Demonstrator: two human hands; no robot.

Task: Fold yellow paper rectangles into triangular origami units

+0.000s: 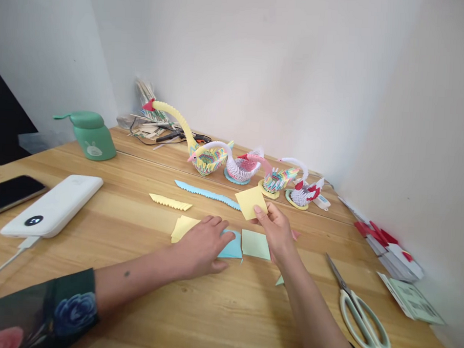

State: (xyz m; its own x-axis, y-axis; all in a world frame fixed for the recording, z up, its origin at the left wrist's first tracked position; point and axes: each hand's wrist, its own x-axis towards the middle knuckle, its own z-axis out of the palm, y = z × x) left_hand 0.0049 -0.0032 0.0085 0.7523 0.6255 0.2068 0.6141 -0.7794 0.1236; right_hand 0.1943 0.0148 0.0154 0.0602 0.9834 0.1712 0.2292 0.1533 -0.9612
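Observation:
My right hand pinches a square of yellow paper between thumb and fingers, raised above the table. Palm down, my left hand has its fingers apart over the yellow paper sheets and the blue paper, partly covering both; whether it touches them I cannot tell. Beside the blue paper lies a pale green paper square. Behind the hands rest a strip of interlocked blue folded paper pieces and a shorter yellow strip.
Several folded-paper swans line the back of the table. Scissors lie at the right, near paper packs. On the left are a white power bank with a cable, a phone and a green cup.

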